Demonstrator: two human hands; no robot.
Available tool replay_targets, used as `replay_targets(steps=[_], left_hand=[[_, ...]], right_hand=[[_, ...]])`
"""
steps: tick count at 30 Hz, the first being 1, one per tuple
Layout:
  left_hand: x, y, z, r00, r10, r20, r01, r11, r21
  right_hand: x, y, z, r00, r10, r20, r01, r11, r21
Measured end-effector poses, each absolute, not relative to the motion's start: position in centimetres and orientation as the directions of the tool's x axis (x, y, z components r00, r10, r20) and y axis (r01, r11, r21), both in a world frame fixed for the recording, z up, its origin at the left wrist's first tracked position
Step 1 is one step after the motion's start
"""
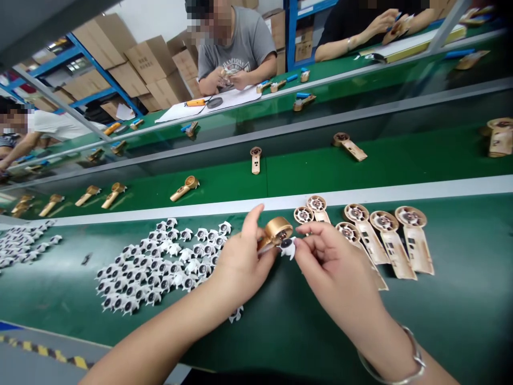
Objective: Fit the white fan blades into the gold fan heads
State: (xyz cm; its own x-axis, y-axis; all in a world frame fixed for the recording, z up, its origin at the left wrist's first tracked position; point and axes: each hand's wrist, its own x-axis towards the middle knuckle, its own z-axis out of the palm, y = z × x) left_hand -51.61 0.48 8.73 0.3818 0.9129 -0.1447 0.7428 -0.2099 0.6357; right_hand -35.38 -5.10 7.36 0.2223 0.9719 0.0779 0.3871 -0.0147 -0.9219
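My left hand (240,262) grips a gold handheld-fan body (278,231) by its stem, with the round head tilted up. My right hand (332,267) pinches a small white fan rotor (287,247) between finger and thumb, right against the front of that round head. To the left lies a heap of several loose white rotors (156,262). To the right, several pale gold fan housings (385,235) lie in overlapping rows on the green bench mat (460,321). One stray rotor (236,314) sits just below my left wrist.
Behind the mat, a green conveyor belt (385,160) carries several gold fan parts. Beyond it, co-workers (236,53) sit at a further bench, with cardboard boxes (152,69) on blue racks behind. Yellow-black floor tape (44,350) runs below the near bench edge.
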Motion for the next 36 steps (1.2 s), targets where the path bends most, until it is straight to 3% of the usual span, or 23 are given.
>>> replay_targets(steps=[6,16,22,24,29,32,34,36], left_hand=[[-51.9,-0.2,8.5,0.484,0.874,0.039,0.731,-0.429,0.530],[-51.5,-0.6,8.5,0.540,0.840,0.052,0.791,-0.527,0.309],[-52.1,0.2,7.4,0.630,0.776,0.022,0.772,-0.629,0.093],[-52.2,0.0,7.1,0.650,0.760,-0.005,0.756,-0.647,0.099],[-52.2,-0.4,7.4,0.622,0.775,-0.115,0.779,-0.597,0.191],[-53.3,2.3,8.5,0.533,0.837,-0.124,0.840,-0.506,0.194],[-54.8,6.1,9.0,0.407,0.910,-0.082,0.910,-0.396,0.122],[-56.9,10.9,9.1,0.269,0.959,-0.091,0.963,-0.267,0.034]], right_hand=[[-35.5,-5.4,7.5,0.279,0.956,0.086,0.403,-0.035,-0.914],[-35.7,-5.4,6.8,0.282,0.946,0.160,0.410,0.032,-0.912],[-36.0,-5.1,6.1,0.263,0.961,-0.087,0.099,-0.117,-0.988],[-36.2,-5.0,5.9,0.243,0.962,-0.123,0.031,-0.134,-0.990],[-36.7,-4.8,5.7,0.268,0.962,-0.052,0.044,-0.066,-0.997],[-37.4,-4.7,5.2,0.102,0.984,-0.144,-0.093,-0.135,-0.987],[-38.2,-5.0,4.5,-0.107,0.980,-0.167,0.041,-0.164,-0.986],[-39.1,-5.5,3.8,-0.323,0.935,-0.148,0.288,-0.052,-0.956]])
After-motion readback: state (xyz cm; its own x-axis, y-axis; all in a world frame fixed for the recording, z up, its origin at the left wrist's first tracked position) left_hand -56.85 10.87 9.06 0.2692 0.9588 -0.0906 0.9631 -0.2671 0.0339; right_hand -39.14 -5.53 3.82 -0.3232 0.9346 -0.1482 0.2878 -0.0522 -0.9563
